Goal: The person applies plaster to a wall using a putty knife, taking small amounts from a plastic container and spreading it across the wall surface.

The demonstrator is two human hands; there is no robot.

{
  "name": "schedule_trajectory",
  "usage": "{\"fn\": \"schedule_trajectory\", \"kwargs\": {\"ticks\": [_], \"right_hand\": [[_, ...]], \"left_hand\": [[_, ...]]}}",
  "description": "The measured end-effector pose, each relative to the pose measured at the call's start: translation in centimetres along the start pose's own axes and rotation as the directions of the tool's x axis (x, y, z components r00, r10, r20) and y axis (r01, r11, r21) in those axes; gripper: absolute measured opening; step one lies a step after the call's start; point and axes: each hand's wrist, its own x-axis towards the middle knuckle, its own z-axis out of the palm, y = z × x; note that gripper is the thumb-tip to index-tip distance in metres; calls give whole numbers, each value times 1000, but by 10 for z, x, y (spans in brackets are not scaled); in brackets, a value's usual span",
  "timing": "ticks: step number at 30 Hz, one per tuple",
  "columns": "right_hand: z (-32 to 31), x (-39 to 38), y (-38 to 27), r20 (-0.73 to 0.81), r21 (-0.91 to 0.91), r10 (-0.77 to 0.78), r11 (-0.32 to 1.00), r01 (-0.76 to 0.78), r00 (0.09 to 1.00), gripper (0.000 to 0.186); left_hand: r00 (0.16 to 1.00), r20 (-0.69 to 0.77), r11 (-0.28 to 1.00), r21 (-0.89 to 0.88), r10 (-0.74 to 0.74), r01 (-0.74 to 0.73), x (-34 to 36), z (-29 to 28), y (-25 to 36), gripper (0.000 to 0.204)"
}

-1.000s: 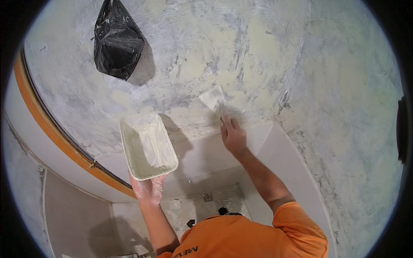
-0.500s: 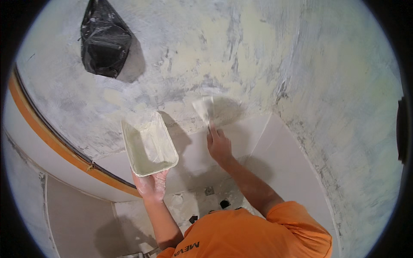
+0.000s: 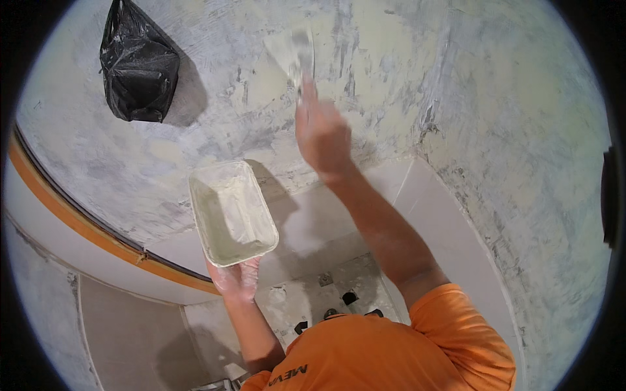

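My left hand [image 3: 238, 279] is closed on the near end of a rectangular tub [image 3: 235, 215], supporting it from below. The tub is cream-coloured, smeared with pale filler inside, and tilted so its inside shows. White residue coats that palm. Higher up, my right hand [image 3: 324, 138] grips the handle of a putty knife [image 3: 293, 53], with its wide blade against the patchy grey and cream wall [image 3: 385, 78]. Motion blurs the knife and fingers a little.
A black plastic bag [image 3: 140, 75] hangs on the wall at upper left. An orange-brown wooden frame [image 3: 85, 218] curves along the left. Pale panels [image 3: 313, 212] cover the lower wall. Dark fittings [image 3: 349, 298] show near the floor below my arms.
My right hand and the putty knife have moved up the wall. The tub in my left hand has shifted slightly right. The view has shifted a little.
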Motion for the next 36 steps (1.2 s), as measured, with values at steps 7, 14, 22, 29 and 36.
{"fn": "schedule_trajectory", "kwargs": {"ticks": [7,14,22,29,36], "right_hand": [[32,-222,69,534,-31,124,991,-127,837,66],[-14,-124,51,141,97,-67,994,54,988,57],[15,-14,14,-59,67,-73,995,77,996,61],[46,-224,61,586,-38,199,975,-218,785,65],[-4,-138,42,215,201,23,977,-67,976,51]], "left_hand": [[999,-15,999,-28,-31,31,4,2,-3,53],[1000,21,999,-31,13,-12,4,-4,-6,51],[999,-48,999,46,22,-20,-2,-6,-15,51],[995,-79,979,202,56,-39,1,-20,-23,54],[999,-27,999,45,30,-28,-5,-32,-15,52]]}}
